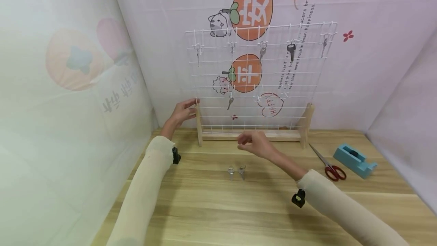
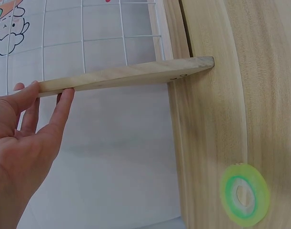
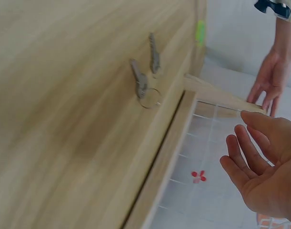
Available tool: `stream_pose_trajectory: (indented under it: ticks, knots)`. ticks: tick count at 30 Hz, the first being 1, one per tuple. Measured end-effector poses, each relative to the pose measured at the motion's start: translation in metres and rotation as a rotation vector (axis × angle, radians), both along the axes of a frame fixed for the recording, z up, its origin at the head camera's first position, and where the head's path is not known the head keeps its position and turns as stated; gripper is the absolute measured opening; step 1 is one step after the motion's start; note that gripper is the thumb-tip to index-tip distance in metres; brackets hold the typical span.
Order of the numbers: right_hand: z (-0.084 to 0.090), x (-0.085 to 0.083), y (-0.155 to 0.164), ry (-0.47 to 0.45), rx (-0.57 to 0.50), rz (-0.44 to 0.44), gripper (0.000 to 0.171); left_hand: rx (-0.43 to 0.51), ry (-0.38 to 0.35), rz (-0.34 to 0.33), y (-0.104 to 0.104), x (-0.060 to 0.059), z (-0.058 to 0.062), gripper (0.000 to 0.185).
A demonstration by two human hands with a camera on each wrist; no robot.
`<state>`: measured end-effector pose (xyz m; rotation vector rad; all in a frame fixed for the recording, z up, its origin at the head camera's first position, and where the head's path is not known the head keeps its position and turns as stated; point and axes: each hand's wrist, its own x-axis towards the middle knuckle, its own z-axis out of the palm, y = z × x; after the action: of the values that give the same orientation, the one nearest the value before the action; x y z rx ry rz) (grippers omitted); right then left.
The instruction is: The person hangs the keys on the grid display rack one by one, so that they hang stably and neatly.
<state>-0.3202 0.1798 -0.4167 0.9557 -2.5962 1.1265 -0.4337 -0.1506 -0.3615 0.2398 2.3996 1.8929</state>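
A white wire grid rack (image 1: 256,73) stands upright in a wooden base at the back of the table. My left hand (image 1: 182,113) pinches its left wooden side post (image 2: 121,76), the thumb on one face and fingers on the other. Several keys hang from hooks on the grid, among them a black-headed key (image 1: 291,48) at upper right and a lone key (image 1: 230,102) lower down. Just in front of the base, my right hand (image 3: 264,162) hovers with loosely bent fingers, holding nothing. Two keys with rings (image 1: 231,172) (image 3: 141,85) lie below it on the tabletop.
Red-handled scissors (image 1: 331,168) and a teal tape dispenser (image 1: 353,159) lie to the right of the rack. A yellow-green tape roll (image 2: 244,194) is on the table near the left post. Printed cloth walls (image 1: 164,48) enclose the table's back and sides.
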Motion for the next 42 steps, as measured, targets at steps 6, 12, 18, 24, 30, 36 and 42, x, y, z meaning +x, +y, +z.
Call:
stream_pose_trajectory:
  ticks: [6,12,18,24,30,36,42]
  knots:
    - [-0.025,0.003,-0.005,-0.043,0.04,0.016,0.019,-0.001,0.004,0.004,-0.001,0.001,0.0,0.051]
    - [-0.049,0.005,-0.011,-0.058,0.043,0.07,0.019,-0.002,0.007,0.002,0.0,-0.002,-0.001,0.051]
    - [-0.065,0.006,-0.021,-0.079,0.109,0.042,0.016,0.009,0.014,0.004,0.0,-0.003,-0.001,0.05]
    - [-0.076,0.006,-0.028,-0.131,0.116,0.03,0.016,0.015,0.015,-0.001,0.0,-0.002,-0.001,0.05]
    - [-0.082,0.006,-0.033,-0.151,0.131,0.015,0.016,0.019,0.008,0.002,0.0,-0.005,-0.003,0.05]
    - [-0.084,0.006,-0.033,-0.134,0.145,0.015,0.016,0.015,0.005,0.003,-0.001,-0.005,-0.003,0.049]
    - [-0.084,0.007,-0.034,-0.125,0.161,0.016,0.014,0.012,0.01,0.004,-0.002,-0.005,-0.004,0.049]
